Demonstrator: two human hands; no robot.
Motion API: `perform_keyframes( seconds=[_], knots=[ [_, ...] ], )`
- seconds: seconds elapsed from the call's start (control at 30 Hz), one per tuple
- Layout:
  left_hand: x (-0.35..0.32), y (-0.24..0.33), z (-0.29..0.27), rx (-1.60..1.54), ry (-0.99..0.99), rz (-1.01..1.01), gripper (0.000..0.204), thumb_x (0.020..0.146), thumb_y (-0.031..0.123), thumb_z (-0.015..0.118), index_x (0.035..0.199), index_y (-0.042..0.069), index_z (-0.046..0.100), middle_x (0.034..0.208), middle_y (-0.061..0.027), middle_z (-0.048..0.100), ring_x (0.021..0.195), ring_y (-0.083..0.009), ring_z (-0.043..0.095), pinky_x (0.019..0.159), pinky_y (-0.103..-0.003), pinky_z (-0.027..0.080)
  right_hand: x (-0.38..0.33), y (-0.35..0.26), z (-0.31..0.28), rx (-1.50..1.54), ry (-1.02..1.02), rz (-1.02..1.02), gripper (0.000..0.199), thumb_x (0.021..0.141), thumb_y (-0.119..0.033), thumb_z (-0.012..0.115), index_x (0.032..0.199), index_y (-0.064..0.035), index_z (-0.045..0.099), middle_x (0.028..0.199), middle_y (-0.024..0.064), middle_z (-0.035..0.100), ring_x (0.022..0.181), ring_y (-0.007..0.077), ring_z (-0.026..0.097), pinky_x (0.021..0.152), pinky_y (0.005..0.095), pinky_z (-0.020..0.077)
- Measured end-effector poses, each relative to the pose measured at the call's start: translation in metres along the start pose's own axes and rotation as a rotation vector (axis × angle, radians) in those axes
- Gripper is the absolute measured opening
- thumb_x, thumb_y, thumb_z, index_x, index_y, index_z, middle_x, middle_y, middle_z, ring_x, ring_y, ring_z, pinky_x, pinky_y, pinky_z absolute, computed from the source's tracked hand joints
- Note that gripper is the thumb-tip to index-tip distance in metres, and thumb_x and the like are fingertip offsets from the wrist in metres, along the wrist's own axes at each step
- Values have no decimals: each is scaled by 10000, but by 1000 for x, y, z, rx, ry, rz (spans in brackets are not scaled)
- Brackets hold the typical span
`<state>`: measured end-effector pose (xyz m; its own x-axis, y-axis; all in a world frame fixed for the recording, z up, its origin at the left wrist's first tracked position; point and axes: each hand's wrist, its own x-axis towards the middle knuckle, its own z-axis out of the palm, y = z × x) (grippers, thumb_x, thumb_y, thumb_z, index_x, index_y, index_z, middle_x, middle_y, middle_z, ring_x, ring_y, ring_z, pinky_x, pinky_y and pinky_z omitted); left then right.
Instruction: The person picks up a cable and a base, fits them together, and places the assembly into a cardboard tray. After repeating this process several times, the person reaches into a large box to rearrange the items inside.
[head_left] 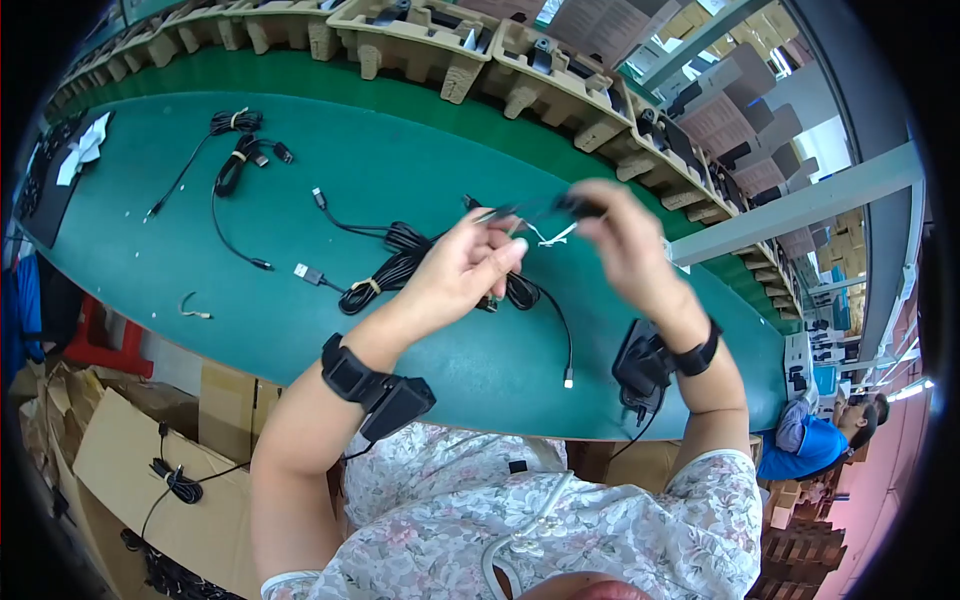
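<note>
Above the green tabletop my left hand point(470, 262) is closed, its fingertips pinching a thin dark cable. That black cable point(540, 212) runs across to my right hand point(632, 240), whose curled fingers are blurred by motion around a dark bunched part of it. A white tie or strip point(556, 236) shows between the hands. Beneath and left of my left hand lie bundled black USB cables point(385, 272), one bound with a tan band. A cable end with a light tip point(569, 378) lies near the table's front edge.
More coiled cables point(232, 165) lie at the left, and a short loose cable piece point(190, 305) sits nearer. Molded brown trays point(410, 40) line the far side. A metal post point(800, 205) stands at right. A person in blue point(810, 440) is farther right.
</note>
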<state>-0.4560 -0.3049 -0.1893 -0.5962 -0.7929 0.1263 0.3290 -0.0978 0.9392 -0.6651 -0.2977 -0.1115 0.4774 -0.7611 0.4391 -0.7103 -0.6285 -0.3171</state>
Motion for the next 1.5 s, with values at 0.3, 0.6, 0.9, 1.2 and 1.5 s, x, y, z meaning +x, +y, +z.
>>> perform_keyframes(
  seconds=[0.3,0.6,0.9,1.2,1.5],
  knots=[
    [-47,80,-18,444,833,669,318,928,156,453,1175,-43,443,957,-138,566,725,-170,585,672,-269,495,22,200,-106,-383,303,632,260,866,-178,567,1056,0,569,709,105,600,624,183,574,599,282,459],
    [-305,-34,-214,565,2066,523,166,810,3,492,953,-62,545,883,-153,599,774,-223,594,655,-306,498,84,251,-54,-789,-312,602,292,822,-248,570,909,25,624,897,258,609,866,395,591,743,448,457],
    [-265,-240,-226,432,2209,-538,256,788,98,500,1025,1,507,1039,-247,521,1018,-370,503,866,-427,410,40,382,-118,-490,-97,467,392,919,-286,430,1026,73,546,966,246,609,851,325,572,763,379,445],
    [-278,-312,-219,823,1928,-1410,347,824,261,547,1101,65,473,1231,-222,438,1156,-345,419,899,-444,389,58,394,-128,-440,101,697,373,888,-309,489,967,48,557,845,156,613,662,276,556,599,393,455],
    [-345,-374,-185,28,1833,-1691,200,886,189,400,1012,73,503,1142,-170,525,1103,-327,472,846,-414,419,114,327,-89,-550,-88,834,370,899,-307,456,1063,20,509,960,169,572,783,286,536,685,398,433]
  ],
)
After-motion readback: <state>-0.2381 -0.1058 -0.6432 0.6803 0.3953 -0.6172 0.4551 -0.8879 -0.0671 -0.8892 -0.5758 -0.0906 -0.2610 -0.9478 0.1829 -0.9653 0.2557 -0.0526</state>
